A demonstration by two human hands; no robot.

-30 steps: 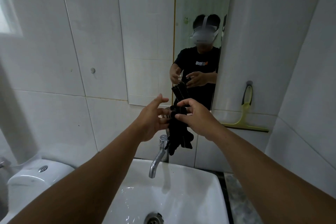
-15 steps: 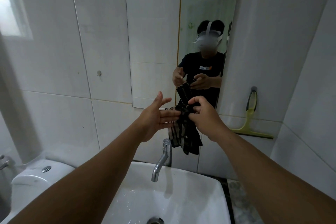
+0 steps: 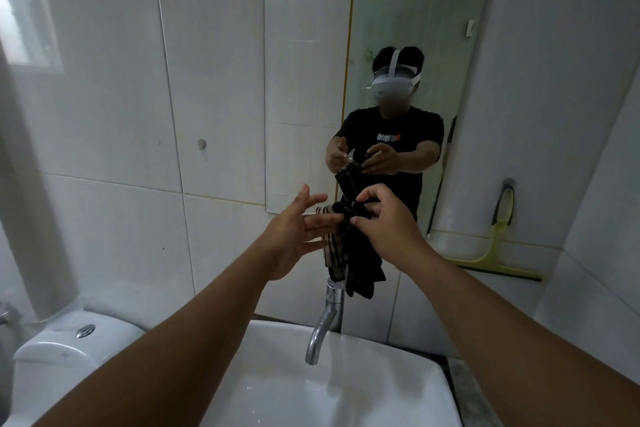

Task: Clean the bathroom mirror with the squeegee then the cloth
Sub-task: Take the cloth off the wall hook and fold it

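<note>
While my right hand [image 3: 388, 229] pinches the top of the dark striped cloth [image 3: 349, 253] between thumb and fingers [image 3: 367, 196], the cloth hangs straight down, its long axis vertical, its lower end just above the tap [image 3: 327, 319] and in front of the lower edge of the mirror [image 3: 408, 45]. My left hand [image 3: 294, 236] is beside it with the fingers spread wide, their tips at the cloth's upper edge but not closed on it. Half a second ago both hands sat lower in view and the cloth bunched more tightly; now more of its striped side shows on the left. The yellow-green squeegee [image 3: 498, 246] leans on the wall ledge to the right, handle up, blade along the ledge, well apart from my hands. Below are the white sink [image 3: 398, 395] and, at left, the toilet [image 3: 62, 350]. My arms cross the basin and hide part of it.
</note>
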